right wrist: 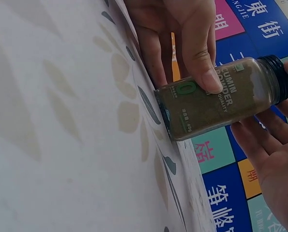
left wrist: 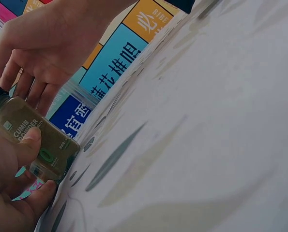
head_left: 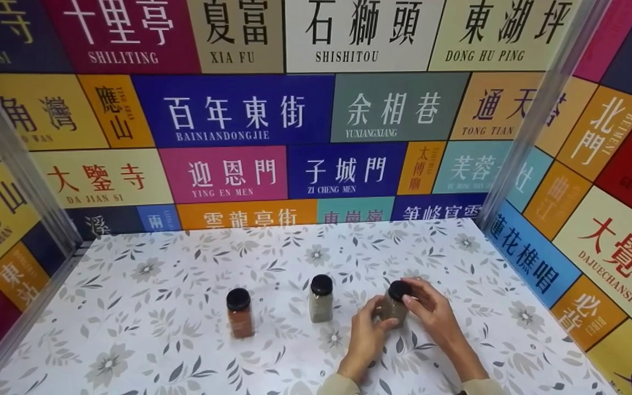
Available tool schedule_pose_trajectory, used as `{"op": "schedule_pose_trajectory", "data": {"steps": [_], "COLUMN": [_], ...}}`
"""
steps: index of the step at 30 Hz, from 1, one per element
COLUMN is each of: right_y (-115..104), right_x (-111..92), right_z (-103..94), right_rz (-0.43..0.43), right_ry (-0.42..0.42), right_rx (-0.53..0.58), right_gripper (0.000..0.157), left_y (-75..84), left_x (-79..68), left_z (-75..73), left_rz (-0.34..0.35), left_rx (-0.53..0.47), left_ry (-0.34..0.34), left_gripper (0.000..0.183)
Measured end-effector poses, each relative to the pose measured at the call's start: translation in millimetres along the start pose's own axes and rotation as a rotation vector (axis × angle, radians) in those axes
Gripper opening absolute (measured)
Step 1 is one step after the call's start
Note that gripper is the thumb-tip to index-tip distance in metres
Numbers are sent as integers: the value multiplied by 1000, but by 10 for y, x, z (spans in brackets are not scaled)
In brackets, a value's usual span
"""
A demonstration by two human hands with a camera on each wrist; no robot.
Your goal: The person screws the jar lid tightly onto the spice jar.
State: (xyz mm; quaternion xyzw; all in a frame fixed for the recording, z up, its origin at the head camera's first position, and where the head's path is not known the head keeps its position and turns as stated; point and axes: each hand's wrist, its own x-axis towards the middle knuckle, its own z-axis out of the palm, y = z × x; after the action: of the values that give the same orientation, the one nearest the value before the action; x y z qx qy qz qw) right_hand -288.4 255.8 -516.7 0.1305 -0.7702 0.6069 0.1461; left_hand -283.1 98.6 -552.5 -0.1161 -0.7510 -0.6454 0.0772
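A clear jar of brown cumin powder (head_left: 394,314) with a black lid (head_left: 400,289) stands on the table, its label legible in both wrist views. My left hand (head_left: 368,336) grips the lower body, thumb (left wrist: 31,140) lying across the label. At the lid, my right hand (head_left: 438,314) holds the jar with thumb and fingers; in the right wrist view this hand (right wrist: 277,159) is partly cut off by the frame edge. To the left stand a jar of grey-green powder (head_left: 321,303) and a jar of orange-red powder (head_left: 240,318), both upright with black lids.
The table (head_left: 184,274) has a white cloth with grey leaves and flowers. Colourful panels (head_left: 233,109) with Chinese place names rise behind it and along both sides. Metal posts (head_left: 530,109) stand at the back corners.
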Motion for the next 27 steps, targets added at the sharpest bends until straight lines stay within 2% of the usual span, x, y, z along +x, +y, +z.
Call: {"op": "schedule_pose_trajectory", "data": {"steps": [7,15,22,27], "right_y": [-17,-4,5,21], "right_x": [-2,-20,-13,-13], "right_z": [16,-9,-8,-6], "right_rz": [30,-25,-16,-20], "right_ry": [16,-5,-20,-11], "right_rx": [2,-36,-18,-18], "right_gripper": [35,36,35,33], "left_y": [-8,-6,-12,-16], "left_x": [-9,-2,2,5], "left_z": [-1,10,-4,5], "left_rz": [-8,-1,13,-11], "left_rx": [-4,-25,-19,-17], "left_ry": [5,7,0,7], "left_gripper": [45,44,44,44]}}
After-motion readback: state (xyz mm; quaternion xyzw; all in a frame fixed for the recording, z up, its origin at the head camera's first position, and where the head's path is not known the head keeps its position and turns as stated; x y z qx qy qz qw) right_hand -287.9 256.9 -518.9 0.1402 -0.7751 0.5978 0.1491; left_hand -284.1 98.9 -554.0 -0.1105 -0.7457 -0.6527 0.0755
